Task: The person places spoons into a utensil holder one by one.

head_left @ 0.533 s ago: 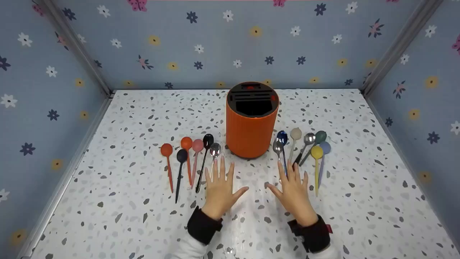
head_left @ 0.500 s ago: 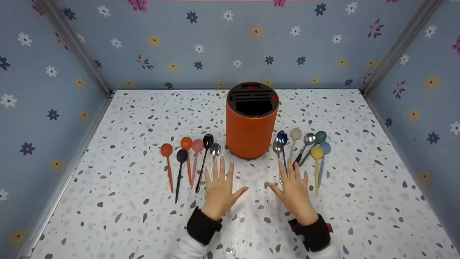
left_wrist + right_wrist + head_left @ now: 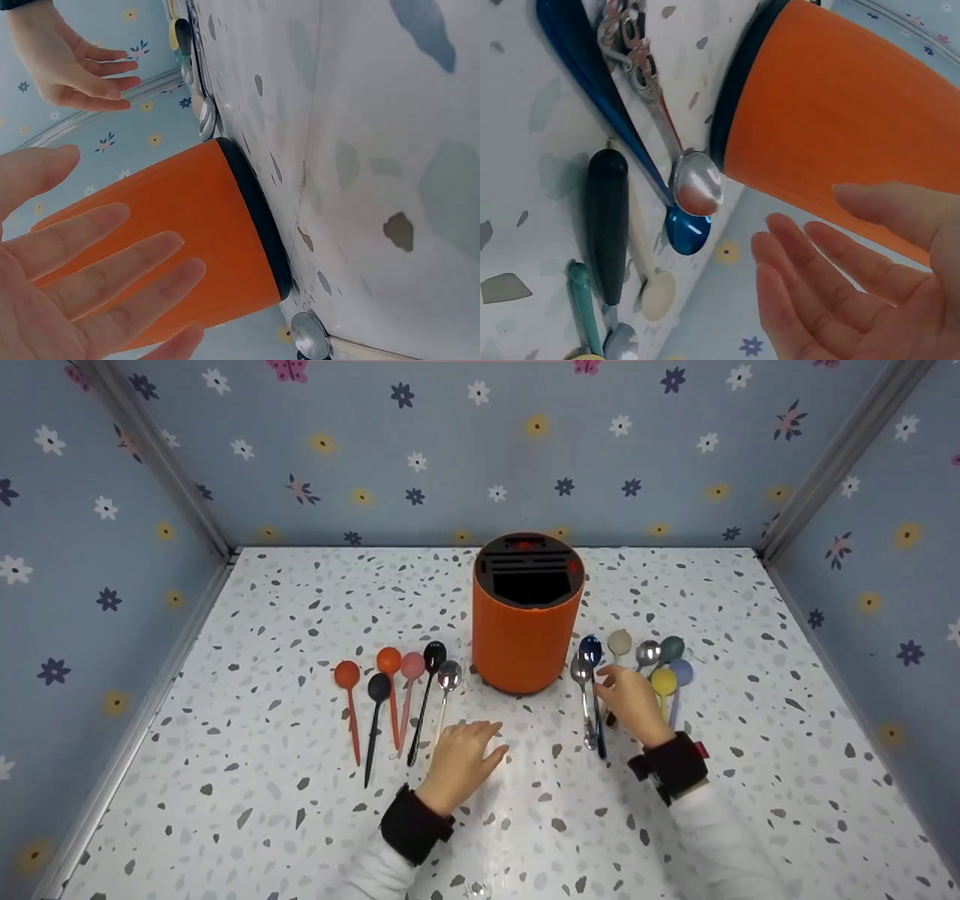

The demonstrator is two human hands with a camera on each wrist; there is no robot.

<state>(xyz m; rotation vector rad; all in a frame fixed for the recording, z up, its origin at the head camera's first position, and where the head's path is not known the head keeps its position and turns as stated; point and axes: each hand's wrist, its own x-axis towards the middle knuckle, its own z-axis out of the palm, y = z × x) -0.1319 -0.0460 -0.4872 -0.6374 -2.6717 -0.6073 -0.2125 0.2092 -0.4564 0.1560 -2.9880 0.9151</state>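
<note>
My right hand (image 3: 634, 701) hovers over the spoons on the right, its fingers loosely bent and holding nothing. Nearest to it lie a silver spoon (image 3: 582, 670) with an ornate handle and a dark blue spoon (image 3: 592, 649), both plain in the right wrist view. My left hand (image 3: 461, 757) is held over the table beside a silver spoon (image 3: 449, 675), fingers extended and nothing in them. Between the two groups stands an orange utensil holder (image 3: 525, 649) with a black slotted top. The beige spoon (image 3: 619, 642) is partly covered by my right hand.
Farther left lie a pink spoon (image 3: 412, 666), two black ones, an orange spoon (image 3: 388, 660) and a red spoon (image 3: 347, 675). Beyond my right hand are yellow (image 3: 664, 682), green (image 3: 672, 649) and lavender (image 3: 681, 671) spoons and a black-handled silver one. Flowered panels (image 3: 495, 450) enclose the speckled table.
My right hand has risen and shifted up and right, over the spoons, its fingers bending from a flat spread. My left hand has lifted, its fingers less spread. The spoons and holder stay put.
</note>
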